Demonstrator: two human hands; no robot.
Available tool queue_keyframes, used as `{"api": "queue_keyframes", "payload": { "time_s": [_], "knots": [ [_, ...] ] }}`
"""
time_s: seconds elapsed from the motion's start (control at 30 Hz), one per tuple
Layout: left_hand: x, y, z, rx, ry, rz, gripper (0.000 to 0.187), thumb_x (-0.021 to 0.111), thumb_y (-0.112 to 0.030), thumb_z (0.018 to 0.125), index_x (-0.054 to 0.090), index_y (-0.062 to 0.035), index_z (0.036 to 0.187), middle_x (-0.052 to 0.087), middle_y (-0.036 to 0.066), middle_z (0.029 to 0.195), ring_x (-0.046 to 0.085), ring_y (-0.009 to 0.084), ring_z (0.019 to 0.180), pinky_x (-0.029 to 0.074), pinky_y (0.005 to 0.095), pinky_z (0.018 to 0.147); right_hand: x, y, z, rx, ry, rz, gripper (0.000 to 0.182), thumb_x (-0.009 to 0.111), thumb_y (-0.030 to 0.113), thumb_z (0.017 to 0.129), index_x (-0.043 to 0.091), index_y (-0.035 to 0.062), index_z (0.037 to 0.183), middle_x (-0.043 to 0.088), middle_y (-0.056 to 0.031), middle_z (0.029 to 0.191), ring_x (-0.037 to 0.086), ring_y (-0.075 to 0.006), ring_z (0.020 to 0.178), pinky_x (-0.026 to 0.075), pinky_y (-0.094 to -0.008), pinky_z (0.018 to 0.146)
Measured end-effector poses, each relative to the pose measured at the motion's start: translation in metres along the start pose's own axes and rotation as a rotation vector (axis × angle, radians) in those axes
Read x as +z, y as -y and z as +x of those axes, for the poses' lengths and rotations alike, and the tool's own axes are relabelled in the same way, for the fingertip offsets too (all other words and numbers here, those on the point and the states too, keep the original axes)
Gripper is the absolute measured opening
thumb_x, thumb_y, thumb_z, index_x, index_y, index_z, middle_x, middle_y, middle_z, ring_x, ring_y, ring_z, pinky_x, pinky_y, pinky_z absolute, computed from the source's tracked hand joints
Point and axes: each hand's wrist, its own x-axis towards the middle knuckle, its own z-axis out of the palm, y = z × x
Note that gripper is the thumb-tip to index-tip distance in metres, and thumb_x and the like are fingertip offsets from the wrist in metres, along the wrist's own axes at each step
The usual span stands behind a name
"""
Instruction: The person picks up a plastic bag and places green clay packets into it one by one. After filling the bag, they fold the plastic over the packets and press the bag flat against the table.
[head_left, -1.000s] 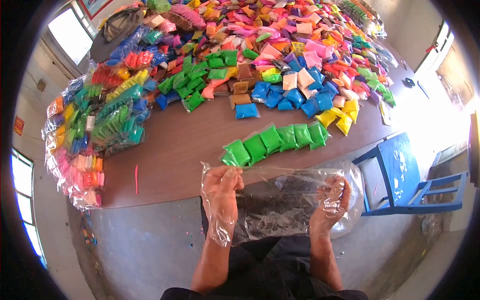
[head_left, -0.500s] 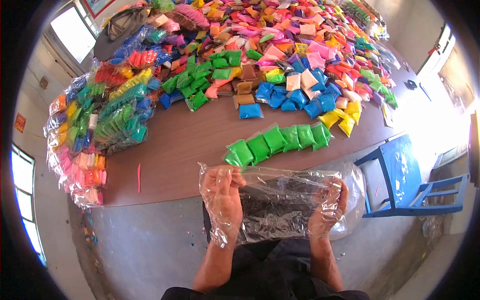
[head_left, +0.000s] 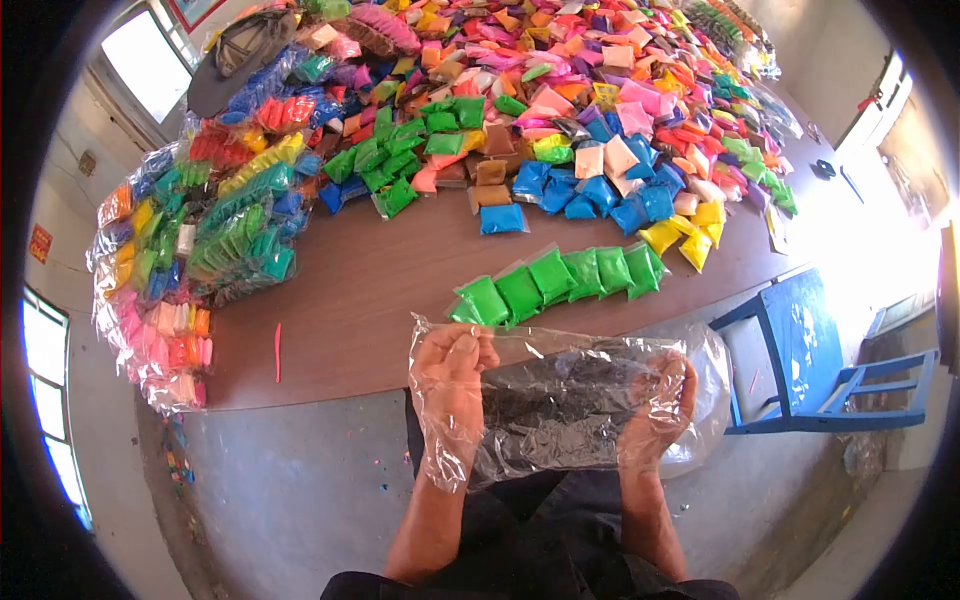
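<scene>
A large clear plastic bag (head_left: pixel 550 400) is stretched between my two hands, just off the table's front edge. My left hand (head_left: pixel 452 385) is closed on the bag's left end, thumb pressed against the fingers. At the right end my right hand (head_left: pixel 660 405) has its fingers curled, with film over them. Just beyond the bag, a row of several green packets (head_left: pixel 550 276) lies overlapping on the brown table (head_left: pixel 370 290).
A big heap of colourful packets (head_left: pixel 560 70) covers the table's far part. Bundled packets in clear bags (head_left: pixel 240 240) stand at the left, near a thin pink strip (head_left: pixel 278 352). A blue chair (head_left: pixel 800 340) is at the right.
My left hand has shifted slightly up and to the right with its end of the bag. My right hand is nearly unchanged.
</scene>
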Motion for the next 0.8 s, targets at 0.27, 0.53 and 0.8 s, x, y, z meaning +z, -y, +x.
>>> {"api": "queue_keyframes", "payload": {
  "time_s": [0.27,0.53,0.8],
  "knots": [
    [0.003,0.003,0.000,-0.003,-0.034,0.012,0.007,0.069,0.004,0.095,0.068,-0.0001,0.101,0.071,0.012,0.101,0.066,0.0182,0.083,0.057,0.0330,0.077,-0.002,-0.001,0.000,-0.002,-0.001,-0.018,0.025,0.057,0.027,0.111,0.064,0.0060,0.123,0.067,-0.0016,0.097,0.062,-0.0097,0.077,0.050,-0.0247,0.062],
    [0.006,0.002,0.000,-0.036,-0.017,0.003,0.008,0.069,0.002,0.096,0.068,-0.0015,0.103,0.070,0.010,0.098,0.066,0.0160,0.083,0.057,0.0332,0.076,-0.007,-0.005,0.001,0.015,0.018,0.004,0.024,0.058,0.026,0.111,0.064,0.0059,0.124,0.065,-0.0008,0.098,0.060,-0.0082,0.079,0.049,-0.0239,0.062],
    [0.002,0.004,-0.002,-0.021,0.011,-0.027,0.011,0.071,-0.010,0.099,0.066,-0.0027,0.105,0.070,0.009,0.099,0.065,0.0149,0.084,0.057,0.0339,0.078,-0.009,-0.007,0.002,0.062,0.019,0.067,0.022,0.058,0.024,0.111,0.065,0.0059,0.122,0.066,-0.0012,0.098,0.059,-0.0083,0.076,0.048,-0.0236,0.061]
  ]
}}
